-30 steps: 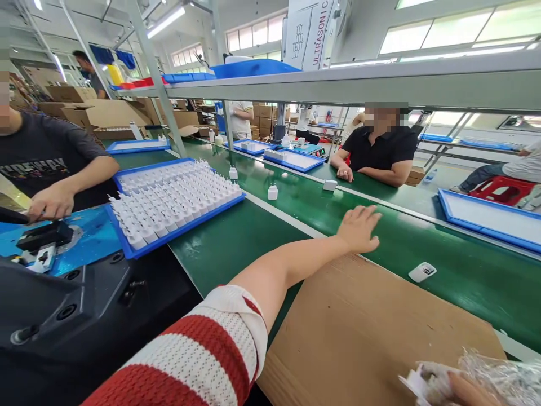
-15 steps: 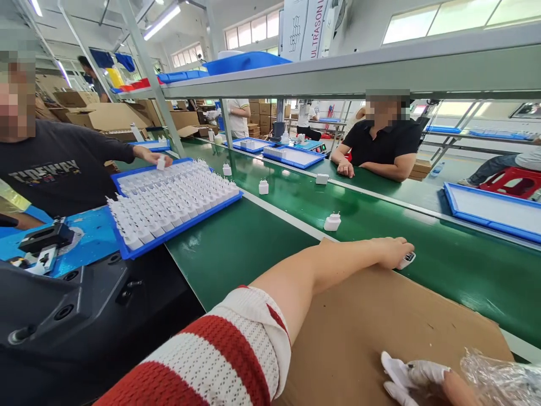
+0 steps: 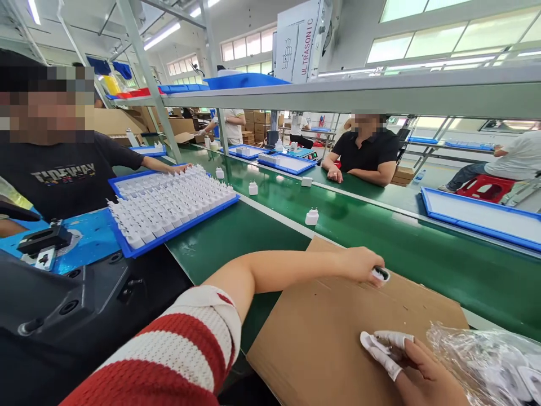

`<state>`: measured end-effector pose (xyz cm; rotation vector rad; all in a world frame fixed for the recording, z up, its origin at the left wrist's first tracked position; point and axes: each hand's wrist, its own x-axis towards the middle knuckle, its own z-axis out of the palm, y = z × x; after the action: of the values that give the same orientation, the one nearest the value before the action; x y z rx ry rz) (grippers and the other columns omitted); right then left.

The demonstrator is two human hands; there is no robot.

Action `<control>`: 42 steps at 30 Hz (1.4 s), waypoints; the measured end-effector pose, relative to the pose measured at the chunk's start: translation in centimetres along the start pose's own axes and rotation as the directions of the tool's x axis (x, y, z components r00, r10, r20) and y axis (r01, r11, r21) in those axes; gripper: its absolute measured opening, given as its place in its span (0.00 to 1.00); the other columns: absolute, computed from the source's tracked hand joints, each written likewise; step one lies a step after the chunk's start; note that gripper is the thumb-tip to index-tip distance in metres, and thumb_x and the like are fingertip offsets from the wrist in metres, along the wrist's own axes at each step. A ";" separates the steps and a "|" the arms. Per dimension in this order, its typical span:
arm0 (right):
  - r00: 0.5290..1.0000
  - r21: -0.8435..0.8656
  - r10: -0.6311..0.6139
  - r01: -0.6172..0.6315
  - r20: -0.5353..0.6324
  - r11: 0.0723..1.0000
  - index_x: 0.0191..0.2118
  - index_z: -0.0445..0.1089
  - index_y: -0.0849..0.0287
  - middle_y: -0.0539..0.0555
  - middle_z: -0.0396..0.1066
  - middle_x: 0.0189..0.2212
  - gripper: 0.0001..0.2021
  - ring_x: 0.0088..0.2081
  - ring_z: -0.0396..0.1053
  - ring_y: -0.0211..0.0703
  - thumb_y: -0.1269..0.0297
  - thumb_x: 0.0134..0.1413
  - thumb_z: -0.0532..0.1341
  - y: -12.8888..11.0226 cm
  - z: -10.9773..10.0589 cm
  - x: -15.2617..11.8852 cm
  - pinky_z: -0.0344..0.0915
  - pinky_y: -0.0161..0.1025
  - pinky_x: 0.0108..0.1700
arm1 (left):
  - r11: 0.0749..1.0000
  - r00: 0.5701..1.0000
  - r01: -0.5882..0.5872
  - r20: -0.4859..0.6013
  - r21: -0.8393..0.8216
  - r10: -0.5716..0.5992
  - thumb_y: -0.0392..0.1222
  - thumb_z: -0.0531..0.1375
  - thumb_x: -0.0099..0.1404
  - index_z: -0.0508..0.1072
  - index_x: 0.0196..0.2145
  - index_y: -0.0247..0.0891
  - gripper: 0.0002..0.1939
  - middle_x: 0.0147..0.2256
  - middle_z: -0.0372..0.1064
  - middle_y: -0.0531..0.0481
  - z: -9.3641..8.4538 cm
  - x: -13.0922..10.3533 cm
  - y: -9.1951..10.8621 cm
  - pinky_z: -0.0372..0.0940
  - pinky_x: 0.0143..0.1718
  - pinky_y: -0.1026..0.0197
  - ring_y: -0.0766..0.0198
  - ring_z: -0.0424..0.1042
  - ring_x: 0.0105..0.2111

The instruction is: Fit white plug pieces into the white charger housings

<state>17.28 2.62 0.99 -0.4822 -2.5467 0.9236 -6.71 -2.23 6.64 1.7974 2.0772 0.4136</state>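
My left hand (image 3: 361, 265) reaches over the cardboard sheet (image 3: 321, 321), its fingers closed round a white charger housing (image 3: 381, 274). The housing's open end faces right and shows a dark inside. At the lower right, my right hand (image 3: 416, 361) wears white finger covers. Its fingertips come together in a pinch over the cardboard; what lies between them, if anything, I cannot make out. Beside it a clear plastic bag (image 3: 477, 355) holds white plastic pieces. Upright on the green belt (image 3: 359, 225) stands a white plug charger (image 3: 311, 216), with several others farther back.
A blue tray (image 3: 186, 226) packed with white chargers stands at the left, near a co-worker's arm (image 3: 156, 164). A black machine (image 3: 84, 304) is close on my left. Another blue-rimmed tray (image 3: 477, 217) lies across the belt, and a shelf (image 3: 338, 96) spans above.
My left hand has lifted the charger housing off the belt's edge and brought it over the cardboard. My right hand has come farther into view. The co-worker's hand has moved to the tray.
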 end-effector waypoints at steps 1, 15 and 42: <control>0.999 0.009 0.024 -0.023 -0.045 1.000 0.29 0.76 0.50 0.52 0.79 0.29 0.11 0.30 0.76 0.48 0.52 0.51 0.60 -0.4 0.1 -0.2 0.73 0.40 0.36 | 0.999 1.000 0.005 0.023 -0.052 -0.004 0.45 0.64 0.68 0.74 0.47 0.35 0.14 0.43 0.76 0.45 0.4 -1.6 0.3 0.63 0.37 0.61 0.57 0.75 0.44; 0.948 0.312 0.187 -0.102 -0.256 0.945 0.39 0.79 0.55 0.58 0.82 0.38 0.16 0.39 0.77 0.50 0.50 0.50 0.65 -1.9 -0.3 0.2 0.73 0.47 0.46 | 0.820 0.959 -0.019 -0.242 -0.572 -0.146 0.48 0.67 0.61 0.79 0.44 0.39 0.16 0.41 0.79 0.47 8.5 -12.3 3.0 0.68 0.41 0.58 0.57 0.76 0.39; 0.986 -0.163 -0.154 0.141 -0.071 0.977 0.48 0.73 0.56 0.57 0.74 0.41 0.13 0.44 0.67 0.49 0.73 0.61 0.57 -2.8 1.7 -0.1 0.65 0.43 0.46 | 0.685 0.975 -0.038 -0.176 -0.728 -0.133 0.58 0.65 0.60 0.70 0.59 0.39 0.33 0.46 0.78 0.45 9.2 -11.2 2.7 0.71 0.48 0.50 0.53 0.75 0.44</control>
<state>16.08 -0.38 1.57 -0.3625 -2.5505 0.6396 1.19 -13.01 0.53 1.2310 1.6867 1.2710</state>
